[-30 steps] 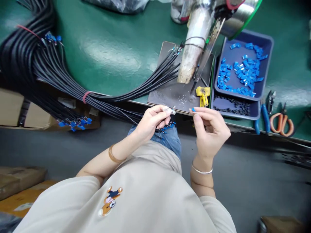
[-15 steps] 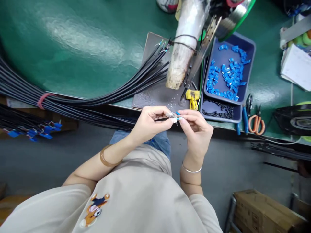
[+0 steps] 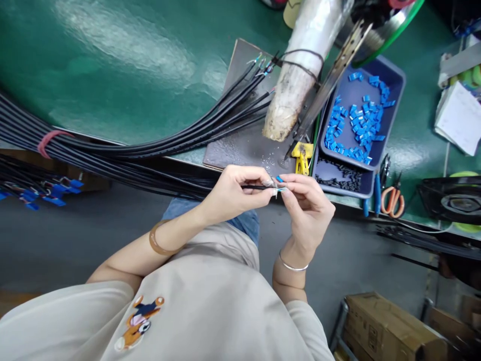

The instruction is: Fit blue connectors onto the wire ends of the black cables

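Note:
My left hand pinches a black cable near its stripped end, thumb and forefinger closed on it. Thin coloured wires stick out of that end toward my right hand. The thumb and fingers of my right hand are closed at the wire tips, and a small blue connector shows at its fingertips. How the connector sits in the fingers is partly hidden. Both hands meet just in front of the bench edge, below a dark board.
A bundle of black cables runs along the bench from the left. A wrapped tube hangs over the board. Right of it stand a tray of blue connectors, a yellow tool and orange-handled pliers. Cartons are at lower right.
The view has shifted slightly, so the bench things sit a little differently. My hands stay together at the cable end, the fingers only slightly moved.

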Demonstrator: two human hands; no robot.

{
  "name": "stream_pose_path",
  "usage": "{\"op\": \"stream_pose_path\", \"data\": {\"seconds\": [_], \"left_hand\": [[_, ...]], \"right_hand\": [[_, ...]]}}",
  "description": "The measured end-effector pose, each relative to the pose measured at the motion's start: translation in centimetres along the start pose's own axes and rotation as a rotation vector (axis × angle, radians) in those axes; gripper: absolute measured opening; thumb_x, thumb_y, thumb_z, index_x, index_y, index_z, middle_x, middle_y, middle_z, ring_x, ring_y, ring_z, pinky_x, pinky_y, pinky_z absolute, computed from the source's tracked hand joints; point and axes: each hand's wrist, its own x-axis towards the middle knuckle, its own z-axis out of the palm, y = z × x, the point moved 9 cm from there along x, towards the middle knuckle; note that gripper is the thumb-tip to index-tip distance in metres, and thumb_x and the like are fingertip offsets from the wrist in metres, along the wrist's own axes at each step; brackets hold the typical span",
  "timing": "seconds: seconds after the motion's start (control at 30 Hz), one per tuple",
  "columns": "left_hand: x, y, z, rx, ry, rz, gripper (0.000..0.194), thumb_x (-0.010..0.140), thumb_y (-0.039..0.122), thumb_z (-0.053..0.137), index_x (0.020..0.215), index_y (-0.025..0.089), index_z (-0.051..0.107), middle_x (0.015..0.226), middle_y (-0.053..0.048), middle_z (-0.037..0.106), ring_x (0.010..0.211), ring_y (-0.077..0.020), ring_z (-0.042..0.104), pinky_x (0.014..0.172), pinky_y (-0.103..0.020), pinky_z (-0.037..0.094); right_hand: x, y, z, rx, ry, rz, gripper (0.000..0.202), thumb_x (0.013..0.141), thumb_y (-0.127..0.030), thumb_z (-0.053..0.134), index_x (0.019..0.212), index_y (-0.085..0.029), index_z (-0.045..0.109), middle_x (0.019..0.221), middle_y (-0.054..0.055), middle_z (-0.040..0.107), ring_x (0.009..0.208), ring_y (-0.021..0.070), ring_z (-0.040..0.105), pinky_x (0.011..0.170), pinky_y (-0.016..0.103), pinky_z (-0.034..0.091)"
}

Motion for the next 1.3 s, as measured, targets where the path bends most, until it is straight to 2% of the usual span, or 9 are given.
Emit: {"op": "stream_pose_path", "data": {"seconds": [0.17, 0.27, 0.4, 0.5, 0.57, 0.73, 0.93, 1.13, 1.3], "left_hand": [[-0.8, 2.4, 0.9, 0.390, -0.021, 0.362, 0.011, 0.081, 0.009, 0.060, 0.071, 0.013, 0.065, 0.059, 0.004, 0.052, 0.053, -0.0047, 0.038, 0.050, -0.018, 0.031], [-1.5, 3.0, 0.8, 0.449, 0.034, 0.448, 0.011, 0.083, 0.010, 0.059, 0.074, 0.013, 0.063, 0.059, 0.004, 0.051, 0.053, -0.0052, 0.039, 0.052, -0.019, 0.034], [-1.2, 1.4, -0.1, 0.116, 0.030, 0.227, 0.010, 0.086, 0.018, 0.062, 0.078, 0.014, 0.059, 0.065, 0.002, 0.056, 0.055, -0.0051, 0.046, 0.052, -0.017, 0.040], [-0.9, -0.1, -0.1, -0.093, -0.024, 0.006, 0.016, 0.089, 0.026, 0.061, 0.079, 0.015, 0.056, 0.062, 0.002, 0.054, 0.052, -0.0052, 0.048, 0.049, -0.016, 0.042], [-0.8, -0.5, -0.1, -0.155, -0.044, -0.063, 0.018, 0.088, 0.028, 0.063, 0.079, 0.015, 0.056, 0.059, 0.003, 0.054, 0.051, -0.0052, 0.049, 0.049, -0.015, 0.043], [-0.4, -1.0, -0.1, -0.238, -0.040, -0.138, 0.016, 0.083, 0.028, 0.069, 0.079, 0.013, 0.062, 0.059, 0.002, 0.058, 0.052, -0.0056, 0.054, 0.051, -0.015, 0.046], [0.2, -1.2, -0.5, -0.238, 0.026, -0.191, 0.013, 0.077, 0.022, 0.071, 0.071, 0.012, 0.065, 0.056, 0.002, 0.058, 0.049, -0.0047, 0.049, 0.047, -0.015, 0.041], [0.7, -0.6, -0.4, -0.272, 0.049, -0.194, 0.014, 0.073, 0.019, 0.071, 0.066, 0.013, 0.061, 0.054, 0.005, 0.050, 0.047, -0.0027, 0.038, 0.043, -0.016, 0.030], [1.0, -0.3, -0.3, -0.269, 0.052, -0.151, 0.015, 0.074, 0.015, 0.068, 0.065, 0.013, 0.056, 0.055, 0.006, 0.046, 0.049, -0.0025, 0.035, 0.044, -0.016, 0.027]], "right_hand": [[-0.1, -1.0, -0.3, -0.178, -0.055, -0.030, 0.015, 0.084, -0.013, 0.068, 0.093, -0.023, 0.074, 0.101, 0.002, 0.074, 0.094, 0.0150, 0.071, 0.083, 0.032, 0.062], [-0.3, -0.8, -0.4, -0.148, -0.023, -0.005, 0.011, 0.085, -0.015, 0.068, 0.091, -0.022, 0.073, 0.103, 0.004, 0.073, 0.095, 0.0164, 0.072, 0.087, 0.036, 0.062], [-0.7, 0.1, 0.7, 0.050, 0.035, 0.036, 0.005, 0.086, -0.017, 0.067, 0.084, -0.021, 0.069, 0.102, 0.003, 0.072, 0.091, 0.0157, 0.074, 0.082, 0.033, 0.064], [-0.9, -0.1, 1.3, 0.071, 0.103, -0.009, 0.007, 0.086, -0.014, 0.067, 0.085, -0.021, 0.070, 0.105, 0.002, 0.071, 0.092, 0.0151, 0.074, 0.084, 0.033, 0.064], [-0.9, -0.6, 1.3, 0.033, 0.138, -0.061, 0.011, 0.085, -0.013, 0.068, 0.088, -0.022, 0.071, 0.105, 0.001, 0.071, 0.093, 0.0147, 0.074, 0.086, 0.034, 0.064], [-0.7, -0.9, 0.5, -0.085, 0.173, -0.087, 0.013, 0.086, -0.013, 0.067, 0.092, -0.023, 0.072, 0.101, 0.001, 0.072, 0.093, 0.0161, 0.073, 0.085, 0.038, 0.064], [-1.0, -2.3, -1.4, -0.185, 0.354, -0.248, 0.020, 0.094, -0.012, 0.052, 0.101, -0.024, 0.066, 0.099, 0.003, 0.072, 0.093, 0.0179, 0.073, 0.081, 0.041, 0.065], [-1.8, -4.9, -0.5, -0.449, 0.307, -0.519, 0.021, 0.082, -0.012, 0.071, 0.098, -0.025, 0.068, 0.096, 0.001, 0.075, 0.085, 0.0170, 0.074, 0.075, 0.034, 0.064], [-1.4, -4.0, -0.4, -0.342, 0.280, -0.477, 0.021, 0.085, -0.009, 0.065, 0.100, -0.023, 0.066, 0.097, 0.002, 0.076, 0.086, 0.0166, 0.075, 0.075, 0.033, 0.064]]}}
